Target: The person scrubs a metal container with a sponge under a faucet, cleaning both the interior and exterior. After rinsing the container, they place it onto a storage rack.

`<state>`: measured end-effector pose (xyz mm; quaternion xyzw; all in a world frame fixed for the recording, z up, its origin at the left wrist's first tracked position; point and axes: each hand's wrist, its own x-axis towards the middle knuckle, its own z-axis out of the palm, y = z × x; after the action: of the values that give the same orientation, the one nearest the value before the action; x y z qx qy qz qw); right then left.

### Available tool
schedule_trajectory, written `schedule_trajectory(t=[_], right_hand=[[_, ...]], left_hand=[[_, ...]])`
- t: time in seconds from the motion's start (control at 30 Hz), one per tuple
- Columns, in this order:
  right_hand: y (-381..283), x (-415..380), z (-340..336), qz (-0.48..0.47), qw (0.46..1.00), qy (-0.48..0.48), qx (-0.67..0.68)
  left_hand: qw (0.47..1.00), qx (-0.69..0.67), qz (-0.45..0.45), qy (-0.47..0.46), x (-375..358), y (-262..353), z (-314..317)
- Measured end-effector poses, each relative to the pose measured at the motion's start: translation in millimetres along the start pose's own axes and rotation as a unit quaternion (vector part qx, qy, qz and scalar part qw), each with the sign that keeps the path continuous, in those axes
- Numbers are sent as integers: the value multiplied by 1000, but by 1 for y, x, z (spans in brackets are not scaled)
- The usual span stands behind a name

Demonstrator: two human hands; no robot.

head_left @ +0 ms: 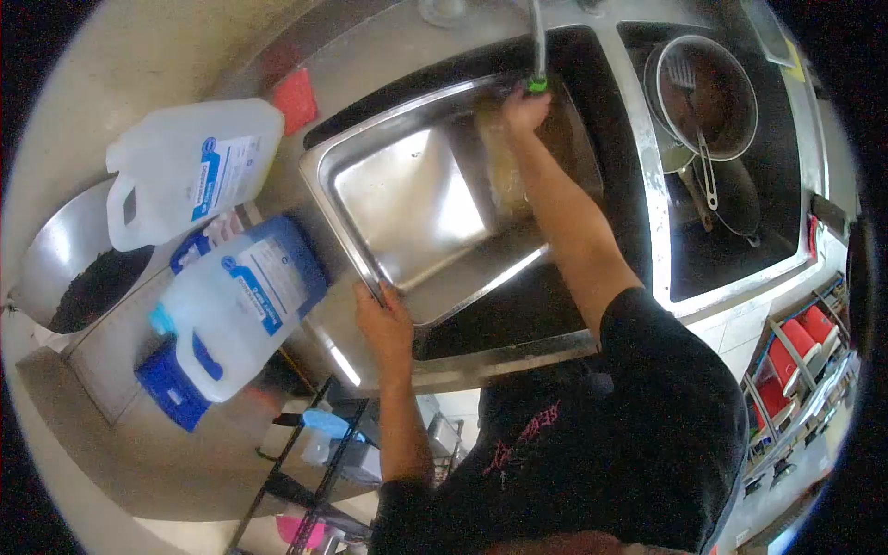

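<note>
A shiny rectangular steel pan [407,190] lies tilted over the left sink basin, its inside facing up. My left hand [384,319] is closed on the pan's near-left rim, thumb over the edge. At the basin's far side, my right hand [527,109] is closed at the green-tipped nozzle [537,85] of the tap. Part of its fingers is hidden from me. Below my right forearm, the pan's right part looks wet and blurred, with a yellowish patch.
Left of the sink stand two plastic jugs [242,301] with blue-and-white labels, a metal bowl [65,245] with dark contents and a red cloth or sponge [295,100]. The right basin [786,217] holds pans and a slotted spatula [705,157]. A dark shelf rack [319,481] stands below.
</note>
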<state>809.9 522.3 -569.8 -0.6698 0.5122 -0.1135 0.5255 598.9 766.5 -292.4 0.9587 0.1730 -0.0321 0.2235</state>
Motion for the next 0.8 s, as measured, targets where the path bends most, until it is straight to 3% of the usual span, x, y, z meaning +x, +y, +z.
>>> schedule_trajectory(t=[0.03, 0.1, 0.17, 0.23, 0.27, 0.33, 0.4, 0.47, 0.5, 0.53, 0.57, 0.7, 0.73, 0.8], right_hand=[[8, -4, 8, -1, 1000, 0, 0], [23, -18, 31, -159, 986, 51, -13], [-36, -84, -5, -197, 972, -130, 24], [-37, -122, 8, -397, 909, -125, 17], [-38, -128, 3, -389, 913, -124, 18], [-48, -129, -6, -367, 892, -261, -37], [-22, -85, -5, -440, 840, -261, -183], [24, -21, -2, -482, 801, -184, -304], [14, 0, -19, -434, 785, -222, -382], [32, 37, -24, -468, 730, -233, -440], [34, 49, -29, -471, 723, -240, -445], [14, 88, -46, -213, 867, -336, -300], [34, 107, -44, -215, 861, -340, -311], [86, 122, -45, -301, 770, -384, -411]], left_hand=[[1000, -10, 4, 0, 2, 1, 1], [1000, -5, 5, -3, 5, 0, 0], [1000, -1, 10, -5, 13, 1, 5], [1000, 11, 25, 11, 17, -5, 7], [999, 18, 27, 7, 17, -8, 7], [1000, 6, -2, -12, 20, -12, 9], [1000, -1, 10, -7, 26, -10, 10], [1000, -10, 9, -2, 30, -12, 13], [1000, -13, -3, -16, 33, -17, 13], [999, -18, -14, -28, 37, -21, 15], [999, -21, -25, -29, 39, -24, 17], [1000, -31, 0, 2, 45, -41, 27], [999, -52, 1, 0, 41, -46, 30], [998, -58, -11, -6, 40, -46, 30]])
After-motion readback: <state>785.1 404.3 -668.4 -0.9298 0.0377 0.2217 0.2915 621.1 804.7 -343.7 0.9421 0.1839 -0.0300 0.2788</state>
